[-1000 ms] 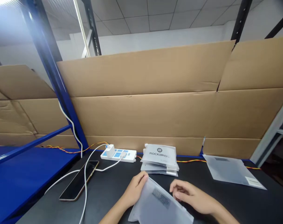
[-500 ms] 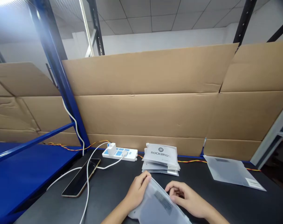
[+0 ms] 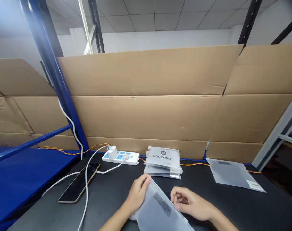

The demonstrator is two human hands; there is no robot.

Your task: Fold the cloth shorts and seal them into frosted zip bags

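Note:
My left hand point(image 3: 138, 194) is closed on the upper left corner of a frosted zip bag point(image 3: 157, 213), thumb on top. The bag lies tilted near the table's front edge, with a block of dark print by its top; its lower part runs out of view. At the bag's right edge, along the seal strip, my right hand point(image 3: 190, 202) is closed, with curled fingers and the thumb against that edge. Something pale shows under the bag near my left wrist; I cannot make out what it is.
Behind the hands lies a stack of ROCKBROS bags point(image 3: 163, 158). Another frosted bag point(image 3: 233, 175) with a white label is at the right. A white power strip point(image 3: 120, 157), a phone point(image 3: 77, 186) and a looping white cable point(image 3: 86, 192) are at left. Cardboard point(image 3: 146, 118) walls the back.
The view has shifted slightly, so everything sits a little further left. My right hand's thumb is now closer against the bag's edge. The left hand keeps its hold.

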